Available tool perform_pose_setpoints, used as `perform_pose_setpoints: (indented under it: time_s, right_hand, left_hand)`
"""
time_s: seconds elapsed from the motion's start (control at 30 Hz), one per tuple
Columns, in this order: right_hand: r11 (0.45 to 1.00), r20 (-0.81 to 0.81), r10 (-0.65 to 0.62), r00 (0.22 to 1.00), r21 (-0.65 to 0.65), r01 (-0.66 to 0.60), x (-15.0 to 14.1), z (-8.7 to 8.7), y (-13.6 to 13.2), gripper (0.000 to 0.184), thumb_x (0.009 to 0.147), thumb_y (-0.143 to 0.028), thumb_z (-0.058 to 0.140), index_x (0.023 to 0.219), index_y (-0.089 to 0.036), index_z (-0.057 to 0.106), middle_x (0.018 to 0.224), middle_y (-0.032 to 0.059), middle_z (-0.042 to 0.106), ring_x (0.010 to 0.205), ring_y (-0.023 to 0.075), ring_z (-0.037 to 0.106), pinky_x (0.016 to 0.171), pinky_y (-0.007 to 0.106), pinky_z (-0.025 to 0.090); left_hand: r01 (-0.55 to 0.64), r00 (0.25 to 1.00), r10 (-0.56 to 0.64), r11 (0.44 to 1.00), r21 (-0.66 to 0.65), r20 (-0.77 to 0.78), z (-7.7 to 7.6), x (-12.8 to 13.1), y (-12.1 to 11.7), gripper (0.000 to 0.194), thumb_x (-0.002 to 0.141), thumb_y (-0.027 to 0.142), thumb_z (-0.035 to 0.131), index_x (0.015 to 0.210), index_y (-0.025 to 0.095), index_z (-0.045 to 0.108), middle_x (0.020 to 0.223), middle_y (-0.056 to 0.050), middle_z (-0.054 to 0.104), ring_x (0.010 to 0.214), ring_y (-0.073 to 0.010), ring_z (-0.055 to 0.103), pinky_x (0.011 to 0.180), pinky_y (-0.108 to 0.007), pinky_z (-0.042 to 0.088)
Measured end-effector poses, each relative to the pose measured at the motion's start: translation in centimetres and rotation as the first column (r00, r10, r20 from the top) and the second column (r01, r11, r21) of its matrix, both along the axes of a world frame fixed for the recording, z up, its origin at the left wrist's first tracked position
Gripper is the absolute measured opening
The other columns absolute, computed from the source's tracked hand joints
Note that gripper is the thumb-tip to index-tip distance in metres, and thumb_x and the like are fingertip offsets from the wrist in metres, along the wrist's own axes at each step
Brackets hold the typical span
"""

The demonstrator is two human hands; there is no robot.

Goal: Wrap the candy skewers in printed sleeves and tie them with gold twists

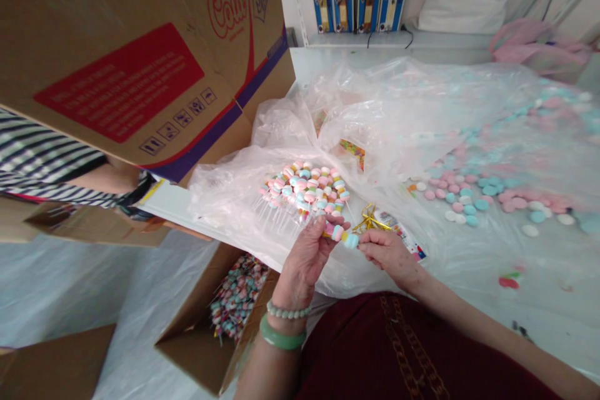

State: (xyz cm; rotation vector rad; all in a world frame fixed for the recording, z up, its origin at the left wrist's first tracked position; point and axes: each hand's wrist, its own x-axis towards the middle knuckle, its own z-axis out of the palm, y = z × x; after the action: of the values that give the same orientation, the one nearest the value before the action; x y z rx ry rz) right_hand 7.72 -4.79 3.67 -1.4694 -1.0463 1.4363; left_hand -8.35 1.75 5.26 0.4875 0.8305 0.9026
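My left hand and my right hand meet over the front of a plastic-covered table. Between their fingertips sits one candy skewer of pink, white and blue discs, pinched at each end. Just behind the hands lies a bundle of finished candy skewers on clear plastic sheet. Gold twist ties lie beside my right fingers. Loose pink, blue and white candy discs are spread under the plastic to the right.
A person in a striped sleeve holds a large Cola cardboard box at upper left. An open carton of wrapped candy skewers stands on the floor below. Blue packets line a white shelf behind.
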Motion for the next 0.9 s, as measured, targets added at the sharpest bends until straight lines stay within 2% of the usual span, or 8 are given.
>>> perform_pose_setpoints:
  time_s: [0.1,0.17,0.3,0.37,0.5,0.73,0.83,0.9]
  right_hand:
    - [0.995,0.107,-0.031,0.994,0.098,0.021,-0.8,-0.1,-0.2,0.017,0.072,-0.022,0.052,0.056,-0.019,0.049,0.053,-0.0045,0.042,0.054,0.0096,0.038,0.052,0.024,0.027]
    - [0.993,0.108,-0.016,0.994,0.115,0.004,-1.3,0.0,-0.4,0.017,0.071,-0.022,0.052,0.055,-0.019,0.049,0.054,-0.0044,0.043,0.055,0.0096,0.039,0.052,0.023,0.027]
    - [0.996,-0.177,0.085,0.981,0.003,-0.086,-1.6,0.3,-0.6,0.013,0.073,-0.027,0.051,0.063,-0.020,0.051,0.051,-0.0067,0.039,0.046,0.0082,0.032,0.045,0.023,0.022]
    - [0.995,-0.252,0.075,0.965,-0.040,-0.088,-1.5,0.4,-0.5,0.012,0.073,-0.028,0.052,0.065,-0.020,0.051,0.050,-0.0076,0.038,0.044,0.0077,0.029,0.043,0.023,0.020]
    - [0.997,-0.148,0.063,0.987,-0.037,-0.069,-1.4,0.4,-0.2,0.013,0.072,-0.027,0.054,0.062,-0.019,0.052,0.051,-0.0073,0.038,0.045,0.0075,0.030,0.045,0.023,0.021]
    - [0.986,0.100,0.050,0.994,0.154,-0.065,-1.3,0.4,0.1,0.015,0.073,-0.024,0.054,0.059,-0.019,0.054,0.057,-0.0036,0.047,0.057,0.0106,0.041,0.055,0.024,0.029]
    - [0.976,0.119,0.051,0.992,0.206,-0.075,-1.1,0.6,0.1,0.015,0.074,-0.023,0.054,0.059,-0.019,0.055,0.057,-0.0033,0.049,0.058,0.0112,0.043,0.057,0.024,0.031]
    - [0.980,0.079,0.057,0.995,0.185,-0.071,-1.1,0.7,0.1,0.015,0.073,-0.022,0.055,0.058,-0.019,0.055,0.057,-0.0035,0.048,0.057,0.0107,0.042,0.055,0.024,0.030]
  left_hand:
    - [-0.043,0.997,0.043,0.999,-0.012,0.058,-0.4,1.1,-0.5,0.025,0.076,0.037,0.072,0.077,0.013,0.066,0.095,-0.009,0.069,0.095,-0.0254,0.066,0.085,-0.036,0.051]
    - [-0.021,0.995,0.025,0.999,-0.041,0.099,-0.3,1.5,-0.6,0.027,0.075,0.040,0.072,0.080,0.014,0.067,0.098,-0.008,0.069,0.096,-0.0260,0.066,0.086,-0.038,0.050]
    - [0.098,0.985,-0.082,0.990,-0.101,0.149,0.1,0.8,-0.2,0.034,0.073,0.045,0.072,0.084,0.014,0.068,0.096,-0.009,0.069,0.093,-0.0277,0.066,0.088,-0.042,0.050]
    - [0.103,0.986,-0.087,0.989,-0.106,0.140,0.2,0.0,0.3,0.030,0.073,0.039,0.073,0.087,0.014,0.068,0.097,-0.009,0.069,0.092,-0.0276,0.066,0.087,-0.042,0.050]
    - [-0.044,0.996,0.049,0.997,-0.070,0.071,0.1,-1.1,0.8,0.027,0.072,0.020,0.075,0.096,0.014,0.067,0.100,-0.008,0.069,0.096,-0.0253,0.065,0.089,-0.039,0.049]
    - [-0.100,0.973,0.120,0.989,-0.109,0.196,0.3,-0.1,0.9,0.023,0.078,0.037,0.070,0.084,0.015,0.065,0.092,-0.006,0.067,0.100,-0.0242,0.064,0.094,-0.043,0.048]
    - [-0.120,0.961,0.134,0.990,-0.072,0.242,0.7,0.3,0.9,0.021,0.078,0.038,0.070,0.084,0.019,0.065,0.094,-0.003,0.066,0.106,-0.0244,0.061,0.095,-0.045,0.047]
    - [-0.124,0.960,0.130,0.991,-0.041,0.250,0.9,0.4,0.8,0.020,0.077,0.038,0.070,0.084,0.021,0.064,0.096,-0.001,0.066,0.111,-0.0247,0.059,0.095,-0.046,0.047]
